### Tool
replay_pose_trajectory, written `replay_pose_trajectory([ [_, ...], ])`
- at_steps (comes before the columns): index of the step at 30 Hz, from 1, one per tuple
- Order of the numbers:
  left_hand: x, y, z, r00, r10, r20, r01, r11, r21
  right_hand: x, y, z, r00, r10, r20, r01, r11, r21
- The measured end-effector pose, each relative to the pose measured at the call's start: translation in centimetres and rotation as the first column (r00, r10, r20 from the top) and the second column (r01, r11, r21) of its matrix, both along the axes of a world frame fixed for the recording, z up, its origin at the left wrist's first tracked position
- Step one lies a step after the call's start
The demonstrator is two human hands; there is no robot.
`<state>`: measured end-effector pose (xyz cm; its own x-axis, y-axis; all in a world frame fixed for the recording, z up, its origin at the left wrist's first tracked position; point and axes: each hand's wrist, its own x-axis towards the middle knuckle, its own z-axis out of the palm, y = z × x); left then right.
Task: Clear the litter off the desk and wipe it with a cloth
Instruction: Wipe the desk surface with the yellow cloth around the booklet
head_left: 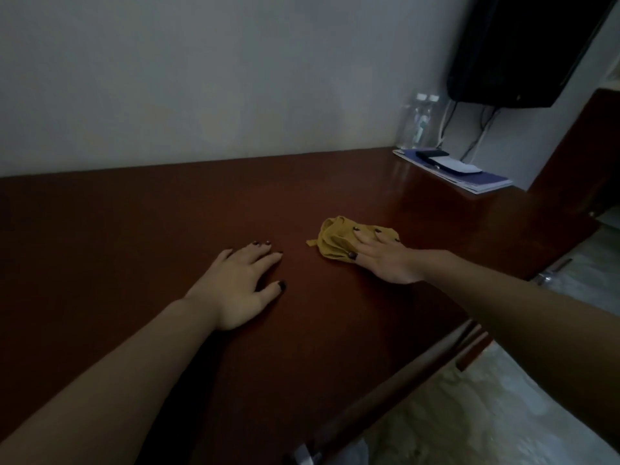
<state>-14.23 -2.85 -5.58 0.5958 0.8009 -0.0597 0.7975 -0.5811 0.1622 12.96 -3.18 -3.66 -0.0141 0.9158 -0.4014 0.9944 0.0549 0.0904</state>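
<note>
Currently my right hand [382, 256] lies palm-down on the yellow cloth [339, 238], fingers spread flat and pressing it to the desk [167, 209] rather than clenched round it; thumb rests at the near edge of the bundle. Cloth sits right of centre on the dark red-brown top, crumpled, one small tail poking out to the left. Left hand [240, 283] is flat on bare wood, well apart from the cloth, fingers extended, holding nothing

Handling notes, judged from appearance: cloth looks light, soft, limp, with no stiffness. It should slide easily on the glossy surface and bunch under the palm if pushed from one edge. Best hold is broad palm pressure across the middle, fingers splayed to keep it spread; pinching the loose tail would only drag it into a rope

No litter visible on the near desk. Stack of papers [463, 171] and clear bottles [419, 122] stand at the far right corner, so wiping seems the step in hand
</note>
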Motion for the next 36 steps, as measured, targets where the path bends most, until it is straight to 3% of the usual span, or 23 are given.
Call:
replay_pose_trajectory([
  [5,0.4,2.2,1.6,0.962,-0.119,-0.246,0.132,0.991,0.038,0.7,9.3,-1.1,0.999,-0.038,0.000,0.038,0.999,-0.016],
  [8,1.6,4.5,2.5,0.965,-0.148,-0.219,0.176,0.978,0.114,1.7,15.3,-1.6,1.000,-0.019,-0.025,0.020,0.999,0.036],
  [11,3.3,7.3,2.4,0.973,-0.065,-0.220,0.108,0.976,0.188,3.0,20.5,-1.8,0.999,0.023,-0.037,-0.021,0.999,0.044],
  [15,6.5,10.5,2.6,0.955,0.071,-0.287,-0.085,0.996,-0.036,4.1,23.0,-1.7,0.990,0.008,-0.143,0.005,0.996,0.093],
  [18,8.6,12.2,4.3,0.910,0.146,-0.387,-0.273,0.915,-0.298,4.8,20.7,-1.0,0.983,0.107,-0.150,-0.098,0.993,0.066],
  [20,9.5,12.6,5.4,0.875,0.155,-0.459,-0.354,0.851,-0.387,5.2,18.8,0.0,0.973,0.177,-0.147,-0.175,0.984,0.028],
  [26,12.3,11.4,8.0,0.788,0.230,-0.572,-0.546,0.691,-0.474,6.6,9.6,1.2,0.937,0.269,-0.222,-0.295,0.950,-0.098],
  [31,13.5,11.4,7.7,0.788,0.327,-0.522,-0.605,0.571,-0.555,6.9,7.3,1.6,0.935,0.213,-0.284,-0.253,0.961,-0.109],
  [36,13.4,11.0,7.1,0.790,0.422,-0.446,-0.613,0.516,-0.598,6.9,9.8,1.7,0.926,0.277,-0.258,-0.312,0.944,-0.107],
])
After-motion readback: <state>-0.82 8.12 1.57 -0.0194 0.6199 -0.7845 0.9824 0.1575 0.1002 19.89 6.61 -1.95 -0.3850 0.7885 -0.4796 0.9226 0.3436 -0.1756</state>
